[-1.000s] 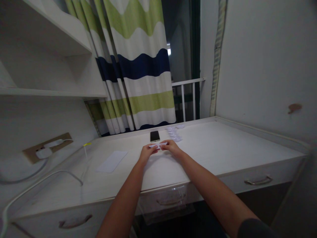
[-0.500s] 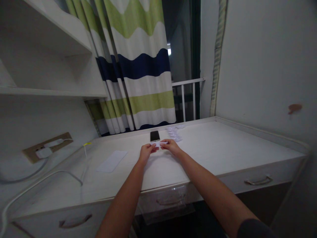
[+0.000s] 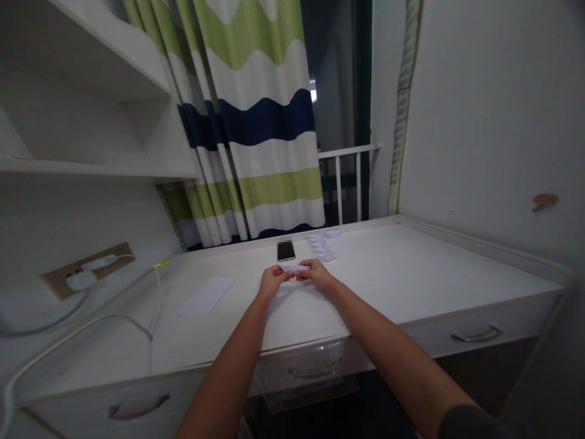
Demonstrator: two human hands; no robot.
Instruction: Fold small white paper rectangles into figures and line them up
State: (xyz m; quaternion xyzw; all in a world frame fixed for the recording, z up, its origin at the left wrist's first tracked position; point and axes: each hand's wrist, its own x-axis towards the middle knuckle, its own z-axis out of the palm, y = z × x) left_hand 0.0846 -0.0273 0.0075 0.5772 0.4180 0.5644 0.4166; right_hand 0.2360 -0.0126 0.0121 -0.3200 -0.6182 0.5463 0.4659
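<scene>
A person stands at a white built-in desk (image 3: 411, 268) in a dim room, both bare forearms reaching toward its middle. The left hand (image 3: 273, 283) and the right hand (image 3: 317, 274) close in a narrow pinch on a small strip of white paper (image 3: 287, 267), held level between the fingertips just above the desktop; how far it is creased cannot be told from here. Directly beyond the hands lies a dark smartphone (image 3: 286, 250). To the far right of the phone, a loose cluster of small folded white paper pieces (image 3: 321, 247) sits along the desk's back edge, showing the work already finished, though their exact number is hard to count. To the left, a flat, unfolded white paper sheet (image 3: 205, 297) lies apart from the hands. A white cable (image 3: 77, 329) runs from a wall socket panel (image 3: 86, 272) on the left and along the near-left desk edge. Green, white and navy striped curtains (image 3: 256, 122) hang at the far end beside a white balcony railing (image 3: 347, 177).
</scene>
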